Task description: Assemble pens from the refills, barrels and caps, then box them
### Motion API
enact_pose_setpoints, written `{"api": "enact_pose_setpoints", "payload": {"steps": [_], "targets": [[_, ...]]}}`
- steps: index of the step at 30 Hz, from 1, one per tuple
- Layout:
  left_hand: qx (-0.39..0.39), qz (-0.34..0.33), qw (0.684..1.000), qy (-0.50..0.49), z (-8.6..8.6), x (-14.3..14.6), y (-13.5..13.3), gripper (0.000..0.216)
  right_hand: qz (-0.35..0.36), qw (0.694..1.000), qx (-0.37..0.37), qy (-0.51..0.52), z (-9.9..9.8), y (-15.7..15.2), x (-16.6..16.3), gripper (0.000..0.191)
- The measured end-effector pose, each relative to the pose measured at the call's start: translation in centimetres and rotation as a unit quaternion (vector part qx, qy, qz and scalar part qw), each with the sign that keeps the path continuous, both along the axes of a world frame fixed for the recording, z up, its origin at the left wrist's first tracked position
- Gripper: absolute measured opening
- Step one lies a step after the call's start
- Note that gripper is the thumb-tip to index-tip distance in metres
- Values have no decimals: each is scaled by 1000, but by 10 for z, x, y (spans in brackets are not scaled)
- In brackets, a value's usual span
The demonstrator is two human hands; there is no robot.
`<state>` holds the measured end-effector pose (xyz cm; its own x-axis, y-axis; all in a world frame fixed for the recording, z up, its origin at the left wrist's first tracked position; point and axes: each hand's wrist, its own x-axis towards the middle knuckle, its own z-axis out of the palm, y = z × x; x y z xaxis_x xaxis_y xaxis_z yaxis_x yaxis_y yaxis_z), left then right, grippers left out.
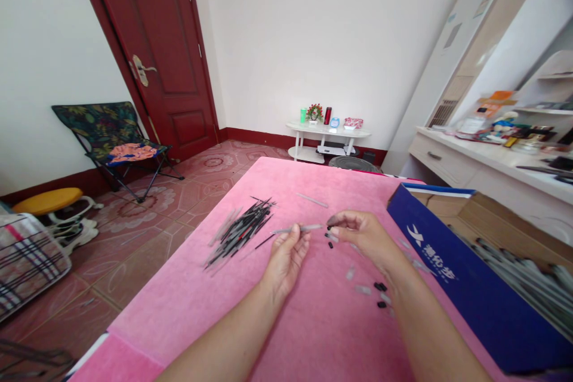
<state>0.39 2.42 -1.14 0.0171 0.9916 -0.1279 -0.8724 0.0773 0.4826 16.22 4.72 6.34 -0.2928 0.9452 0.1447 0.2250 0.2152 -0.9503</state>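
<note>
My left hand is closed around a slim translucent pen barrel, which lies roughly level and points right. Close to its right end, my right hand pinches a small black pen part between thumb and fingers. Whether the part touches the barrel I cannot tell. On the pink cloth left of my hands lies a loose pile of black and grey pen refills. A clear tube rests beyond my hands. Small black plugs and clear caps are scattered beneath and beside my right forearm.
A blue cardboard box stands along the table's right side, with many grey pens inside. The pink-covered table ends at the left above a tiled floor. Beyond are a folding chair, a small white stand and a cluttered dresser.
</note>
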Motion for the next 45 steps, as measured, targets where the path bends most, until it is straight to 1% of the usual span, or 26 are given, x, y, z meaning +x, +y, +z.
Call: {"api": "enact_pose_setpoints", "payload": {"steps": [6, 12, 19, 26, 29, 30, 32, 34, 35, 38, 40, 42, 44, 45], "targets": [[4, 1, 1000, 9, 0, 0, -1, 12, -23, 999, 22, -9, -3, 3, -2, 18], [12, -3, 1000, 25, 1, 0, -1, 13, -20, 999, 25, -24, -3, 3, -4, 17], [2, 7, 998, 57, 2, 1, -2, 15, -32, 998, 35, -41, -4, 3, -7, 16], [22, 8, 997, 76, -1, 2, -2, 18, -53, 997, 39, -31, -6, 2, -8, 17], [29, 16, 996, 80, -1, 2, -2, 17, -72, 995, 46, -46, -9, 2, -11, 15], [32, 20, 996, 80, -1, 2, -2, 17, -80, 994, 49, -59, -11, 2, -12, 17], [33, 25, 996, 78, 0, 2, -2, 16, -91, 991, 46, -88, -14, 3, -13, 30], [29, 29, 996, 73, 0, 2, -2, 16, -88, 989, 47, -109, -17, 4, -14, 39], [27, 30, 997, 71, 0, 2, -2, 15, -79, 989, 55, -114, -18, 4, -14, 38], [20, 35, 997, 64, 0, 2, -1, 14, -49, 988, 97, -113, -19, 4, -15, 21], [18, 37, 997, 63, 0, 1, 0, 15, -41, 984, 117, -125, -19, 3, -15, 17], [18, 39, 997, 62, 1, 1, 0, 16, -47, 979, 122, -155, -19, 1, -15, 27], [17, 41, 997, 59, 1, 1, 0, 15, -53, 976, 111, -181, -19, 1, -15, 39], [16, 42, 997, 57, 1, 1, 0, 15, -53, 976, 106, -185, -19, 1, -15, 40]]}}
